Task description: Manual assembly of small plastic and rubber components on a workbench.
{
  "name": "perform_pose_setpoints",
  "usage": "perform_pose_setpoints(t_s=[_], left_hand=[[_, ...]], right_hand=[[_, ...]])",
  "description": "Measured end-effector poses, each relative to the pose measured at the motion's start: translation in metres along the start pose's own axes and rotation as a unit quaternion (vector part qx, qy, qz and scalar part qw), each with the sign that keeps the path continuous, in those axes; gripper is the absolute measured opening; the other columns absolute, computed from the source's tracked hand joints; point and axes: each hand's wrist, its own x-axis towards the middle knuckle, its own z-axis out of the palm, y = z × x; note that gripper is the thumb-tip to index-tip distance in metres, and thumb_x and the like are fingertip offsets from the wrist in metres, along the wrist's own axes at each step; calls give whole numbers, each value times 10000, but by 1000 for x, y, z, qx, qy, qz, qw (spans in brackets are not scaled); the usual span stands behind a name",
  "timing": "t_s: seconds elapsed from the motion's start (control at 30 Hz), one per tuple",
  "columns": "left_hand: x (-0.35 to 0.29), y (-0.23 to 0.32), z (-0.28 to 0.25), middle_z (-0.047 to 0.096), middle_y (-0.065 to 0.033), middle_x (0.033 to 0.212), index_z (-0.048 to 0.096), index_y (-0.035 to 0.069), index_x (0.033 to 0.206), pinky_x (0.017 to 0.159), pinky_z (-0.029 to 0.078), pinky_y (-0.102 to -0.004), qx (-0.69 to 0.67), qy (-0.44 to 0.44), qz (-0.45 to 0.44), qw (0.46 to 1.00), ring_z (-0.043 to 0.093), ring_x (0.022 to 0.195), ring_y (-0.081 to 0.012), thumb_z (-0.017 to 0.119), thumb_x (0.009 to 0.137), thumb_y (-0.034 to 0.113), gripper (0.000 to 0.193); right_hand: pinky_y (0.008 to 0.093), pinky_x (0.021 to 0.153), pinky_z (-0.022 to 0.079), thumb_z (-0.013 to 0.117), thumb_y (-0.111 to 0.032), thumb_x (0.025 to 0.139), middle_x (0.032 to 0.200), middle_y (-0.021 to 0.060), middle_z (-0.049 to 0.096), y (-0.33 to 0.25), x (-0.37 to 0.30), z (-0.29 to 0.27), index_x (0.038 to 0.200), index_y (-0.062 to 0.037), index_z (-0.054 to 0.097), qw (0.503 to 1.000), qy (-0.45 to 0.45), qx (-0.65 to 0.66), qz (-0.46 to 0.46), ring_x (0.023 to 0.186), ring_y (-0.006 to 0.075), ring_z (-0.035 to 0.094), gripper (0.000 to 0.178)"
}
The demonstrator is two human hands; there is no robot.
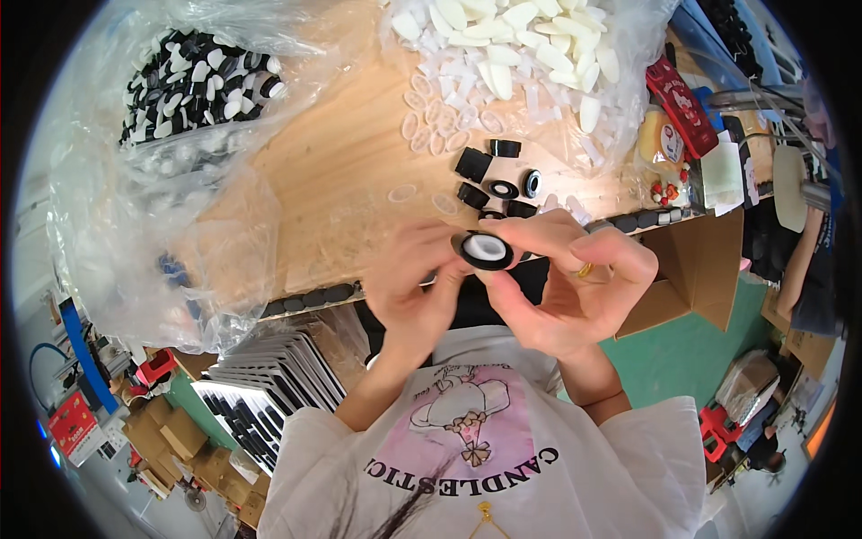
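A round black cap (487,249) with a white disc inside is held above the table's front edge, its opening facing up toward me. My right hand (579,283) pinches it between thumb and index finger, the other fingers curled; a gold ring is on one finger. My left hand (413,283), slightly blurred, closes on the cap's left side with its fingertips. A small dark patch shows between its fingers; what that is I cannot make out. Just beyond the hands lies a loose group of black caps (473,163), some on their sides. Clear oval rings (440,117) lie farther back.
Plastic bags cover the table's left, one holding mixed black and white caps (202,85). Off-white oval pieces (525,40) pile up at the back. A red box (682,106) stands at the right. Stacked trays (269,386) and an open carton (691,274) sit below the edge.
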Motion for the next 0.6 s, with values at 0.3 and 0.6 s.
perform_pose_setpoints(t_s=[0.3,0.6], left_hand=[[17,-9,-9,720,-89,883,698,-10,852,768,510,-351,58,51,37,996,644,855,-266,722,782,-43,82],[10,-5,-2,726,-102,923,739,-13,932,741,504,-307,36,-6,-1,999,639,829,-217,773,761,0,175]], right_hand=[[346,697,507,749,120,711,957,250,707,-4,3,-6,1091,-125,271,1000,-17,-7,13,723,236,665,658],[343,662,518,740,162,694,974,265,699,-5,5,-12,1090,-101,297,999,-33,8,15,758,236,668,651]])
